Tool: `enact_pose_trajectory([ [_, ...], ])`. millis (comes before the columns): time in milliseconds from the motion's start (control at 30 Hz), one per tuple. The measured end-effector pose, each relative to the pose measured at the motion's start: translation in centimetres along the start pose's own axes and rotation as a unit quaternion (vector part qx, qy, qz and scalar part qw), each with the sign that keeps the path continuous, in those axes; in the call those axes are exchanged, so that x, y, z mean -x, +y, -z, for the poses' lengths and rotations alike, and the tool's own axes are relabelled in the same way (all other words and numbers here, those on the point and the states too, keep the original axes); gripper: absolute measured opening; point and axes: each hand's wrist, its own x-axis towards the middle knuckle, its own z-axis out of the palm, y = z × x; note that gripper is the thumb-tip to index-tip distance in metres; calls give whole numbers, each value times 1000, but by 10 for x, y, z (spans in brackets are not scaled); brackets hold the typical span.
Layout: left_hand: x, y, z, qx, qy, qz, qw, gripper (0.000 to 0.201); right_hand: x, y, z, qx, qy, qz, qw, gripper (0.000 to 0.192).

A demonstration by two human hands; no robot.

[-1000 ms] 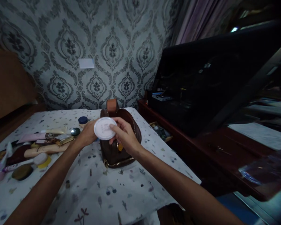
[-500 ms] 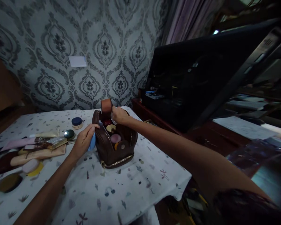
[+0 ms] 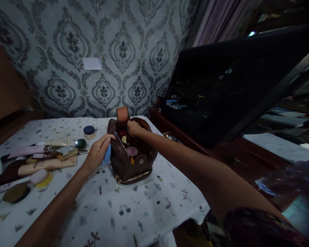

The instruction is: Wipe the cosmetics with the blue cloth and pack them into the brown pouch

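Head view: one brown bag [image 3: 127,171] stands open on a white cloth [image 3: 98,212] with little pictures. Behind the bag is one gray wall [image 3: 74,44] with leafy shapes — one white card [image 3: 92,63] is on it. Right of the bag, one big black panel [image 3: 216,92] tilts in front of one purple curtain [image 3: 209,20]. The left hand [image 3: 98,152] has its thumb and fingers clamped on the bag's left edge. The right hand [image 3: 134,128] is at the bag's open top, near the back; its fingertips are hidden, so I cannot tell how they are. Inside the bag show one pink thing [image 3: 132,151] and one gold thing [image 3: 124,139]. Left of the bag lie three tubes [image 3: 47,165] — plus one jar [image 3: 89,132] with a blue lid and one yellow pot [image 3: 45,180].
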Motion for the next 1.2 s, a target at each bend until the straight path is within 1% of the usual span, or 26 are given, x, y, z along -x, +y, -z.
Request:
enact_pose_trajectory([
  [100, 1, 1, 0, 2, -3, 2, 1000, 43, -5, 0, -5, 3, -4, -8, 1000, 43],
  [200, 1, 2, 1, 4, -9, 0, 1000, 44, -8, 1, -8, 2, -8, -10, 1000, 64],
  [233, 1, 3, 1, 4, -9, -3, 1000, 44, -8, 1, -8, 0, -8, -10, 1000, 69],
  [267, 1, 3, 1, 5, -7, -4, 1000, 44, -9, 2, -9, -1, -8, -11, 1000, 70],
  [400, 1, 3, 1, 10, -6, -5, 1000, 43, -12, 5, -6, 0, 4, -14, 1000, 46],
  [567, 1, 3, 1, 16, -11, -1, 1000, 44, -17, 11, 0, 18, 4, -14, 1000, 36],
  [700, 1, 2, 2, 13, -13, -8, 1000, 43, -13, 14, 4, 37, 5, 5, 999, 37],
  [767, 1, 2, 3, 11, -12, -9, 1000, 42, -8, 13, 8, 48, 13, 19, 999, 38],
  [867, 1, 2, 2, 16, -10, -9, 1000, 42, 3, 9, 15, 64, 17, 41, 997, 34],
  [933, 1, 2, 2, 22, -9, -9, 1000, 42, 10, 6, 19, 75, 7, 54, 996, 31],
  [1033, 1, 1, 2, 26, -11, -12, 1000, 42, 23, 2, 20, 93, -25, 77, 992, 29],
  [1100, 1, 1, 2, 23, -11, -11, 1000, 42, 32, -2, 17, 101, -47, 94, 989, 32],
  [1200, 1, 1, 2, 19, -13, -9, 1000, 42, 45, -7, 10, 111, -59, 110, 986, 39],
])
